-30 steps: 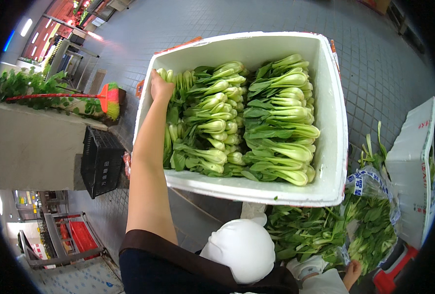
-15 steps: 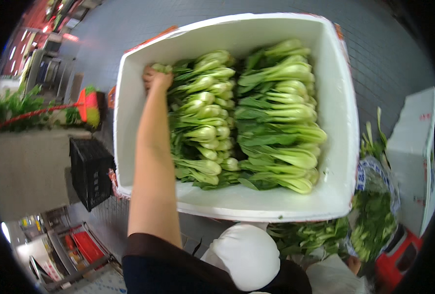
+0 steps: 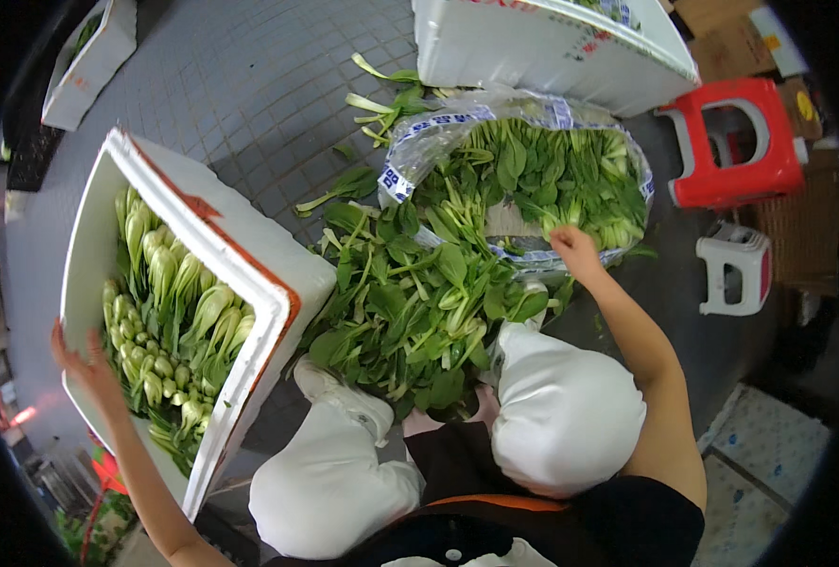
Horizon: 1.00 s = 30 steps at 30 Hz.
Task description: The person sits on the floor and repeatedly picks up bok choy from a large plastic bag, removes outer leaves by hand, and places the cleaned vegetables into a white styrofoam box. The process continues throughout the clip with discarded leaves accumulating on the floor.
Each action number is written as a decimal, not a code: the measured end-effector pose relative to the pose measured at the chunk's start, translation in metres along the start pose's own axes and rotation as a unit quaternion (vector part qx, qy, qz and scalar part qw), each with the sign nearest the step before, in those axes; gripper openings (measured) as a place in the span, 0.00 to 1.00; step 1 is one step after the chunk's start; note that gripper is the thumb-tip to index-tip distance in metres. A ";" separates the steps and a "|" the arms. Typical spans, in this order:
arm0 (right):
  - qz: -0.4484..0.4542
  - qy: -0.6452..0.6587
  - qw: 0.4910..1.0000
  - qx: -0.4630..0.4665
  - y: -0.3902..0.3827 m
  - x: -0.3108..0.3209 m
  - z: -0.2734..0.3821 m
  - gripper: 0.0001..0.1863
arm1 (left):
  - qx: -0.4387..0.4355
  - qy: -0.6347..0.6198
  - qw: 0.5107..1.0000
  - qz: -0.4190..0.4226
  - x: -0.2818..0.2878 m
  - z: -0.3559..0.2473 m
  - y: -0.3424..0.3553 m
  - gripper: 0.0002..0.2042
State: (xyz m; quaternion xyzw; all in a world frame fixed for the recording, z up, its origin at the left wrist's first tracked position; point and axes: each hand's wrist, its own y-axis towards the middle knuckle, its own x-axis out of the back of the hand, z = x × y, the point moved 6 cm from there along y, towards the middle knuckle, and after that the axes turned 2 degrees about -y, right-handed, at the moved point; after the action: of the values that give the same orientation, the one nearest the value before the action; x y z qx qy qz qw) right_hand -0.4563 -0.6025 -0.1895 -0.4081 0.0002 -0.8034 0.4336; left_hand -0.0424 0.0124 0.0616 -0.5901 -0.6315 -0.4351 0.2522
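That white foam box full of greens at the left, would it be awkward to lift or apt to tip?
Probably awkward. The foam box looks light itself, but the packed greens likely add weight. It is tilted, with only the left hand on its rim, so it could tip. Foam walls may crack if squeezed. The right hand is at the loose greens.

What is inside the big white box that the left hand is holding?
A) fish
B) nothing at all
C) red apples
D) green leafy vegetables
D: the white foam box gripped at its far edge by the left hand is packed with rows of green leafy vegetables with pale stems.
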 end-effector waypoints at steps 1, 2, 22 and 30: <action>-0.005 -0.007 1.000 -0.007 0.019 -0.021 0.018 0.10 | -0.196 0.016 0.980 -0.041 0.002 -0.018 0.000 0.25; -0.009 0.017 1.000 0.018 0.025 -0.030 0.023 0.10 | -0.250 -0.016 0.968 0.020 -0.026 -0.082 -0.017 0.26; -0.125 0.211 0.968 -0.044 0.062 -0.075 0.003 0.10 | -0.426 -0.006 0.674 0.603 -0.351 -0.251 -0.268 0.31; -0.064 -0.301 0.941 -0.143 0.026 -0.029 -0.028 0.27 | -0.177 -0.205 0.883 0.383 -0.340 -0.215 -0.182 0.13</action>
State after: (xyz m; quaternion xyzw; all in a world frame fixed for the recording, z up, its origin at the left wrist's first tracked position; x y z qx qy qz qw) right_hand -0.4481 -0.6085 -0.2361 -0.6876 -0.0416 -0.6605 0.2985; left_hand -0.1999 -0.3353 -0.1609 -0.8968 -0.3064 -0.2788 0.1553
